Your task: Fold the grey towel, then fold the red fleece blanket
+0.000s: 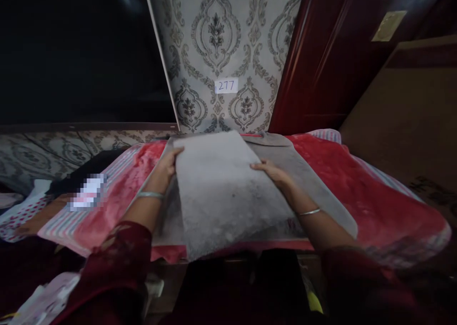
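A light grey plush cloth (221, 187), roughly rectangular, is held up and tilted between my two hands. My left hand (171, 165) grips its upper left edge, with the thumb on the near face. My right hand (273, 172) pinches its right edge, fingers partly hidden behind it. Beneath lies a larger grey piece of fabric (314, 182) with rounded corners, spread flat, partly covered by the held cloth and my arms. It rests on a red plush blanket (374, 192). Whether the held cloth is joined to the fabric below, I cannot tell.
Striped fabric (124, 163) shows under the red blanket's sides. A large dark screen (82, 54) stands at the back left. Behind is a patterned wall with a paper label (226, 85). To the right are a dark red door (321, 54) and a cardboard box (410, 111).
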`<state>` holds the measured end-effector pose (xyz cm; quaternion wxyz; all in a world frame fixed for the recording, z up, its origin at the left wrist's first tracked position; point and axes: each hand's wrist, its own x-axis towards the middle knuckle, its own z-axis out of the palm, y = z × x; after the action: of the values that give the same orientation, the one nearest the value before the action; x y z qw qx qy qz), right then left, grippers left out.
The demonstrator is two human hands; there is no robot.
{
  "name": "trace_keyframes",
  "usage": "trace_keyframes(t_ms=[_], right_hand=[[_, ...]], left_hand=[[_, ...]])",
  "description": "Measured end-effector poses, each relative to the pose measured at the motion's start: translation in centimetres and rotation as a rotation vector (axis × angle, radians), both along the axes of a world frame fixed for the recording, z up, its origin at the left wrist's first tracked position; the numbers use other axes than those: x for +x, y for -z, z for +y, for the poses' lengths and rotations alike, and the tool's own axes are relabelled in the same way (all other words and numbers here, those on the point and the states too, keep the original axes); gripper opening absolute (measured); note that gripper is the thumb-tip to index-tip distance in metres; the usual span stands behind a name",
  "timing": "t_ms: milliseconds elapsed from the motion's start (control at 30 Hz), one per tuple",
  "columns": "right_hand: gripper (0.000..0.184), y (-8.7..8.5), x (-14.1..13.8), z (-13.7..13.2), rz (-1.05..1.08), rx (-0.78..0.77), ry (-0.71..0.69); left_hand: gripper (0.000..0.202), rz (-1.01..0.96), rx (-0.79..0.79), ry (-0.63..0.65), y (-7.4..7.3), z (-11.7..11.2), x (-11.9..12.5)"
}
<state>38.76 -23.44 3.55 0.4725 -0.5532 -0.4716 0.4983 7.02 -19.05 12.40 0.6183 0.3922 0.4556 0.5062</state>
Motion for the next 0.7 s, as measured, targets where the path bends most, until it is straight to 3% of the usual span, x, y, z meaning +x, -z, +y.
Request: trace_keyframes(t_ms=[33,100,167,200,300,467,600,700], right_hand=[[0.039,2.2,0.1,0.1,-0.005,-0.084,0.032],[0.032,5.9,0.6,0.2,-0.010,-0.148,0.106],[0.031,8.2,1.4,0.1,-0.007,-0.135,0.154],[0.031,8.8,1.7,0.1,0.003,-0.118,0.157],[0.032,9.0,2.2,0.2,0.049,-0.112,0.118],[0.028,7.9,1.7,0.6,0.156,-0.117,0.045],[0.044,7.4,0.9,0.6,0.273,-0.098,-0.012],[0.067,6.8,0.4,0.8,0.294,-0.052,-0.037]], left_hand=[[0.043,0.010,-0.025,0.044,1.9,0.4,0.6],[0.027,0.018,-0.083,0.083,5.5,0.9,1.1],[0.018,0.028,-0.134,0.119,8.3,1.2,0.8],[0.022,0.033,-0.139,0.137,9.4,1.3,0.5],[0.045,0.049,-0.087,0.145,11.4,1.2,-0.5],[0.089,0.036,-0.004,0.036,13.0,-0.7,-0.3],[0.095,0.157,0.071,-0.079,14.8,-1.8,-0.3],[0.097,0.266,0.030,-0.027,15.9,-1.7,-1.4]])
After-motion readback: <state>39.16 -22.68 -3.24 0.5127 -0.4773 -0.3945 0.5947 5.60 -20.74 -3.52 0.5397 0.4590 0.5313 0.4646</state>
